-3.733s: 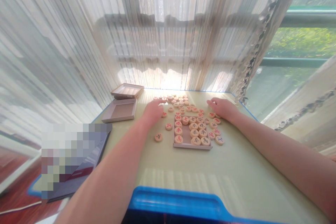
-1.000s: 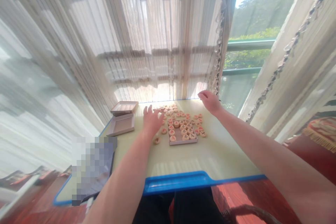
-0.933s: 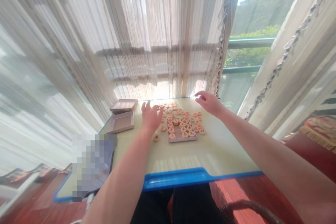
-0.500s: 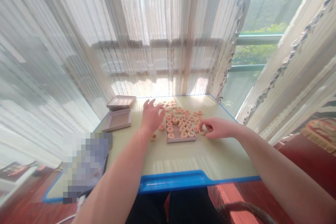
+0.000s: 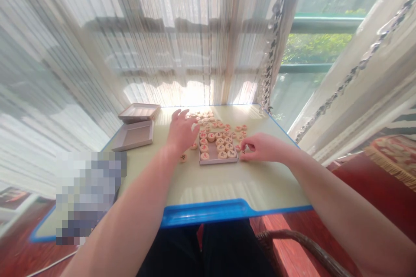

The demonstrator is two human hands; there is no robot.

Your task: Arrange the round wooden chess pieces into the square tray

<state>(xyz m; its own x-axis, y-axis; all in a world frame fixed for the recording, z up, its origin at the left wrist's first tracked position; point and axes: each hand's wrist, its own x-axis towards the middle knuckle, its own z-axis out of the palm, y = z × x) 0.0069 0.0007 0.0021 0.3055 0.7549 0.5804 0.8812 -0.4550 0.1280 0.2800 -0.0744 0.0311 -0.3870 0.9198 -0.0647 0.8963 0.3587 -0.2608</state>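
Note:
Round wooden chess pieces [image 5: 214, 127] with red and black characters lie scattered on a pale green table [image 5: 211, 181]. Several sit in rows in a shallow grey tray [image 5: 217, 160]. My left hand [image 5: 180, 131] lies with fingers spread over the pieces just left of the tray. My right hand [image 5: 261, 147] rests at the tray's right edge, its fingers pinched on a piece [image 5: 242, 152] by the tray's corner. One piece [image 5: 183, 158] lies apart near my left wrist.
Two empty grey box halves [image 5: 134, 134] sit at the table's back left, one [image 5: 139, 112] behind the other. A blurred-out item [image 5: 87, 194] lies at the front left. Sheer curtains [image 5: 162, 30] hang behind the table. A wicker rim [image 5: 302, 249] shows at lower right.
My right hand came down from the table's far right corner by the curtain to the tray's right edge and closed on a piece. My left hand has stayed spread beside the tray.

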